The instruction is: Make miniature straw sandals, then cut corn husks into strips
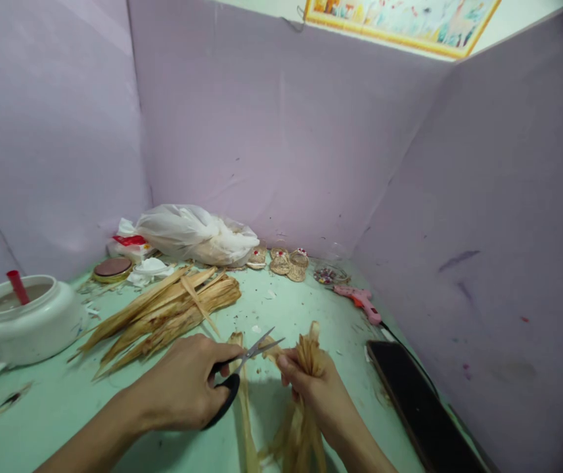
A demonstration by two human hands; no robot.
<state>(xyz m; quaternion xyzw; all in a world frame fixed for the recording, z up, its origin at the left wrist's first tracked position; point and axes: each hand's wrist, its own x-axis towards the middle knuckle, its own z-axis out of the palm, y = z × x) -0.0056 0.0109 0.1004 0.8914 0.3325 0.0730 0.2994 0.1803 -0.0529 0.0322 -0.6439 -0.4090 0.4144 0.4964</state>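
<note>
My left hand [190, 381] is closed round the black handles of a pair of scissors [226, 397], whose blades are slightly apart and point right. The blade tips are near a small strip of husk at my right hand's fingertips. In my right hand [318, 387] is a gathered bundle of dried husk [309, 355], pinched near its top, with long strips hanging down below. Between the hands a single long husk strip [246, 414] lies on the green table. A pile of dried husks [163, 315] lies beyond my left hand.
A white pot [29, 335] with a red stick stands at the left. At the back are a plastic bag [197, 235], small woven pieces [281, 261] and a bead dish [330, 274]. A pink glue gun [362, 303] and a black phone [422, 407] lie right.
</note>
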